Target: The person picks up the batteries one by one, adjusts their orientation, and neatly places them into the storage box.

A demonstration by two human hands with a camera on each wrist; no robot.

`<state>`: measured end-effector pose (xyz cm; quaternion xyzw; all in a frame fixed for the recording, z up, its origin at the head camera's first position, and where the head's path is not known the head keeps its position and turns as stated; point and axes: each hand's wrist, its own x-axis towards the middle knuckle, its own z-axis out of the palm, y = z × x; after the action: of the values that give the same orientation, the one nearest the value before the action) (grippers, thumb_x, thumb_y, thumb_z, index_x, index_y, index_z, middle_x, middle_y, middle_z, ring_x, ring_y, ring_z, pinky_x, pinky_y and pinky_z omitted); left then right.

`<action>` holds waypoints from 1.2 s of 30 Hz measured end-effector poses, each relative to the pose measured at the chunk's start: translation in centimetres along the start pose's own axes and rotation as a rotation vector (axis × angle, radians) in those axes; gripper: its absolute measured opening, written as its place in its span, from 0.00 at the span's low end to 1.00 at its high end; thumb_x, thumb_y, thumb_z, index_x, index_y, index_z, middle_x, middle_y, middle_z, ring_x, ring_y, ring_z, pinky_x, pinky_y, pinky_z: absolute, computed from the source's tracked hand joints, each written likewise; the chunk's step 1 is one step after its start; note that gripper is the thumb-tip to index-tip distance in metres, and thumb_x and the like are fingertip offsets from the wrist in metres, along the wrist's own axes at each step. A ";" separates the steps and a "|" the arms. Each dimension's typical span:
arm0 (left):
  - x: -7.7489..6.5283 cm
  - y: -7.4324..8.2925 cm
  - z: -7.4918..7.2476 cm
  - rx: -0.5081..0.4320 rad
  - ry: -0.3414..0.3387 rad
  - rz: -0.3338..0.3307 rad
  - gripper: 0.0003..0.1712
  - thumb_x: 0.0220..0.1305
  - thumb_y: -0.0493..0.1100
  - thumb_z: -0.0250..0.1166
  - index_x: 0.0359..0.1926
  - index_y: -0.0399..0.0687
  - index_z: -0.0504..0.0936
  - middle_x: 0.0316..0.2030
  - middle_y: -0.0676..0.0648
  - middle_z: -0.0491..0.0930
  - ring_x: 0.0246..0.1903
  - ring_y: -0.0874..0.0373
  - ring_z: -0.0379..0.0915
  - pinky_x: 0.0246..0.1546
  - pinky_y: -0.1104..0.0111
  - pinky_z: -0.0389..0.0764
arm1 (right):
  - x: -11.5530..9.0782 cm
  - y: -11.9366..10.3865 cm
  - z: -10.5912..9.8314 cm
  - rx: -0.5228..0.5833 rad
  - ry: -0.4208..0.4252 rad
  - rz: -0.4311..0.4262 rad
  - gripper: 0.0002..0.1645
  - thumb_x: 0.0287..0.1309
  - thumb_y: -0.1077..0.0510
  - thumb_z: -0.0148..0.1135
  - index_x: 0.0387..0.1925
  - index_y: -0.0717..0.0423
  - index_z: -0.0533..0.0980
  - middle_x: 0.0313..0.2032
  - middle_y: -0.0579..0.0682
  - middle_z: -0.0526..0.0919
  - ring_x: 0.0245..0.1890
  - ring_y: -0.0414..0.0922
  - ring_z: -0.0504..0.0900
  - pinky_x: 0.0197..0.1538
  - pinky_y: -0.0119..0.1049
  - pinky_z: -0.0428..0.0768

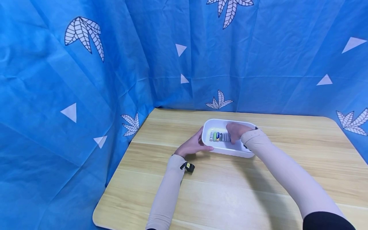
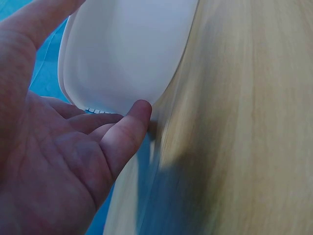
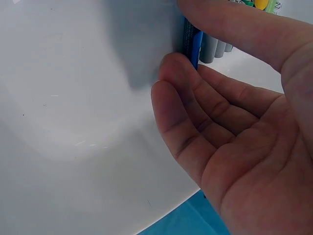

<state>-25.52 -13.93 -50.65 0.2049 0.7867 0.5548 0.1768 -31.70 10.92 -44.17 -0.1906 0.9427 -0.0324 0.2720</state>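
Observation:
A white plastic tub [image 1: 230,152] stands on the wooden table, and a row of several batteries [image 1: 218,137] lies side by side on its floor. My left hand [image 1: 193,144] holds the tub's left end, with one digit along the front wall and others round the far side. In the left wrist view, fingertips touch the tub's outer wall [image 2: 127,54]. My right hand [image 1: 237,130] reaches down inside the tub. A dark blue battery [image 3: 192,43] is pinched between its thumb and fingers, beside grey batteries [image 3: 209,48] at the row's right end.
The wooden table [image 1: 201,198] extends round the tub on all sides. A blue patterned curtain [image 1: 258,64] hangs behind the table and along its left side. A small black device [image 1: 188,167] is strapped at the left wrist.

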 end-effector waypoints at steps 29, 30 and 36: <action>-0.1 -0.3 -0.1 0.026 0.011 -0.043 0.69 0.56 0.50 0.80 0.84 0.59 0.40 0.74 0.45 0.67 0.70 0.51 0.71 0.76 0.55 0.69 | -0.2 -0.2 0.0 0.053 -0.007 0.010 0.28 0.53 0.63 0.75 0.55 0.58 0.74 0.43 0.52 0.82 0.43 0.49 0.78 0.53 0.45 0.82; -0.1 -0.3 -0.1 0.022 0.010 -0.041 0.69 0.56 0.50 0.80 0.84 0.59 0.40 0.74 0.45 0.67 0.70 0.51 0.71 0.76 0.55 0.69 | -0.2 -0.2 0.0 0.053 -0.006 0.009 0.28 0.53 0.63 0.75 0.56 0.59 0.74 0.43 0.52 0.82 0.44 0.49 0.78 0.54 0.46 0.82; 0.0 -0.4 -0.1 -0.012 0.008 -0.027 0.68 0.56 0.48 0.80 0.84 0.59 0.41 0.75 0.45 0.66 0.71 0.52 0.70 0.76 0.58 0.68 | -0.2 -0.2 0.0 0.055 -0.006 0.018 0.30 0.53 0.63 0.75 0.57 0.59 0.74 0.44 0.53 0.82 0.45 0.50 0.78 0.57 0.50 0.82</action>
<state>-25.62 -14.18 -51.00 0.1907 0.7869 0.5578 0.1823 -31.45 10.78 -43.99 -0.1746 0.9423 -0.0555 0.2801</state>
